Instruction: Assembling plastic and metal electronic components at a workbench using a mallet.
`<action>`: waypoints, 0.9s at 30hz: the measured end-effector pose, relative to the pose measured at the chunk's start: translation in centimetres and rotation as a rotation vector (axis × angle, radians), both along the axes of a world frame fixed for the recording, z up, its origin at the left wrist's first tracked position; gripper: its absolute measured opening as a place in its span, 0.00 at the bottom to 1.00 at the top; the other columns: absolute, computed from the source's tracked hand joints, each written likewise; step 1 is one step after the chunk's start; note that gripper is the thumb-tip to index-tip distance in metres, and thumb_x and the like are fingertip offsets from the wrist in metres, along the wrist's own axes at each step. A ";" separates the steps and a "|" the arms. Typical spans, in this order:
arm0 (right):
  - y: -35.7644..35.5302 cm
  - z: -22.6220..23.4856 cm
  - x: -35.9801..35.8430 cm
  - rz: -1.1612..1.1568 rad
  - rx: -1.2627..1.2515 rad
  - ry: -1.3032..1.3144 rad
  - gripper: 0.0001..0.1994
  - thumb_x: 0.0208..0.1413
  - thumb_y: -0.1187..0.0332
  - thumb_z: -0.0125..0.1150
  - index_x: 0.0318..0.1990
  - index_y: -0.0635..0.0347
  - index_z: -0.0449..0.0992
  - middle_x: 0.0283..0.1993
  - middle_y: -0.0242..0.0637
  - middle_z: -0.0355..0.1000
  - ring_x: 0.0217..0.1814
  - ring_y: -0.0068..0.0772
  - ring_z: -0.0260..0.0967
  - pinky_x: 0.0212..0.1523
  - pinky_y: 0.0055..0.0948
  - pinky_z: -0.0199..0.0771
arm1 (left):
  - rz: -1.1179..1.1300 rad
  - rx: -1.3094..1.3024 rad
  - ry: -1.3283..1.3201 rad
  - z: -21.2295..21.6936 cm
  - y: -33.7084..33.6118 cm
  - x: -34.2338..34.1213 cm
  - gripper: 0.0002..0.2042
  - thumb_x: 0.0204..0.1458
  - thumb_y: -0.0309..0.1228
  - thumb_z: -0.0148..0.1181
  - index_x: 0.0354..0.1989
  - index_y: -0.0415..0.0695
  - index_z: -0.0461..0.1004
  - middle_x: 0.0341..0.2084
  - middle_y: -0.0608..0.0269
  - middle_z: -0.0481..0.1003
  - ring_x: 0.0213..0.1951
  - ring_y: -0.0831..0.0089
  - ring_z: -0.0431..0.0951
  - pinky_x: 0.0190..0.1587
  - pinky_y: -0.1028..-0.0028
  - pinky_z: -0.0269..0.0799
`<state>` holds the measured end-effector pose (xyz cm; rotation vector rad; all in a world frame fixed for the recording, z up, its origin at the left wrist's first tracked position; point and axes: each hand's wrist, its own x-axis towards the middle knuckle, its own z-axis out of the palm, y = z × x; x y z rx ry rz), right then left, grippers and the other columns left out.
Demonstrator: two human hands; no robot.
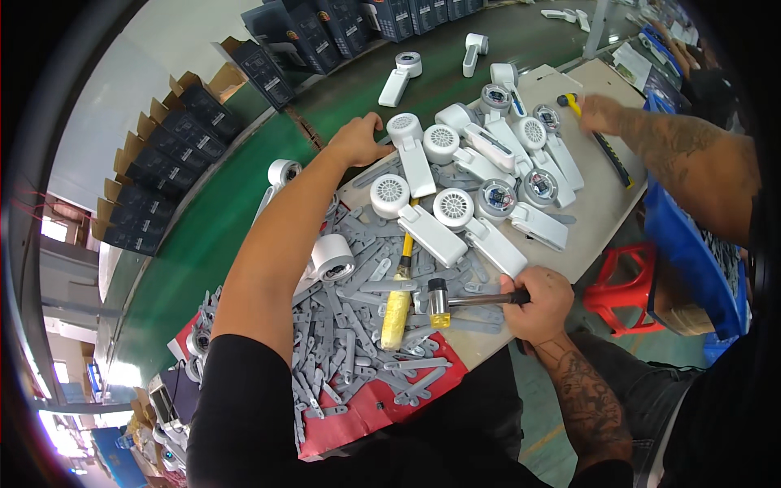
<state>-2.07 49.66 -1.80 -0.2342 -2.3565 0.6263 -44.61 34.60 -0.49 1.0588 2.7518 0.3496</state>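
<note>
My right hand (538,302) grips the dark handle of a small mallet (439,299), whose black and yellow head rests on a heap of grey plastic strips (350,325). My left hand (358,140) reaches far forward with its fingers curled and nothing visible in it. It rests at the far edge of the work board (606,199), beside a white handheld fan body (411,150). More white fan bodies (455,224) lie in rows across the board between my hands. A second hammer with a yellow handle (396,313) lies on the grey strips.
A green conveyor belt (220,236) runs along the left and carries a few fan bodies (400,75). Dark cartons (163,154) line its far side. A co-worker's forearm (691,159) reaches in at the upper right, the hand on a yellow-handled tool (572,102). A red stool (630,289) stands below.
</note>
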 end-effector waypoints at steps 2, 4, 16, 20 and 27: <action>0.3 -0.1 0.3 -0.025 0.019 -0.002 0.14 0.49 0.67 0.76 0.23 0.53 0.71 0.22 0.39 0.68 0.24 0.51 0.69 0.27 0.46 0.67 | -0.063 0.035 0.081 -0.5 1.1 0.3 0.27 0.50 0.46 0.75 0.55 0.44 0.80 0.51 0.41 0.83 0.52 0.49 0.84 0.54 0.57 0.79; 0.2 0.0 0.2 0.012 0.026 0.044 0.15 0.49 0.69 0.76 0.23 0.55 0.70 0.21 0.39 0.67 0.22 0.50 0.68 0.25 0.44 0.65 | -0.141 0.004 -0.096 -0.2 1.1 -0.2 0.17 0.53 0.40 0.71 0.44 0.40 0.85 0.43 0.40 0.85 0.47 0.48 0.86 0.51 0.56 0.80; 0.1 -0.2 0.1 0.056 0.011 0.040 0.13 0.49 0.68 0.73 0.24 0.55 0.71 0.21 0.38 0.68 0.24 0.51 0.69 0.27 0.46 0.68 | 0.249 0.299 -0.154 5.8 -3.9 1.6 0.15 0.58 0.41 0.74 0.38 0.40 0.82 0.30 0.58 0.86 0.31 0.68 0.85 0.37 0.66 0.80; 0.1 -0.4 0.1 0.026 0.011 0.060 0.13 0.46 0.68 0.74 0.23 0.55 0.71 0.21 0.38 0.68 0.23 0.51 0.68 0.26 0.46 0.67 | 0.086 0.237 -0.469 11.3 -8.0 10.5 0.15 0.59 0.39 0.75 0.42 0.38 0.82 0.28 0.63 0.85 0.25 0.81 0.79 0.28 0.75 0.74; -0.3 -0.5 -0.1 0.018 0.017 0.100 0.13 0.44 0.71 0.74 0.23 0.55 0.70 0.22 0.38 0.69 0.23 0.50 0.68 0.25 0.46 0.66 | -0.133 0.220 -0.195 11.9 -12.4 17.8 0.20 0.57 0.44 0.77 0.45 0.39 0.85 0.32 0.60 0.84 0.40 0.77 0.82 0.44 0.70 0.78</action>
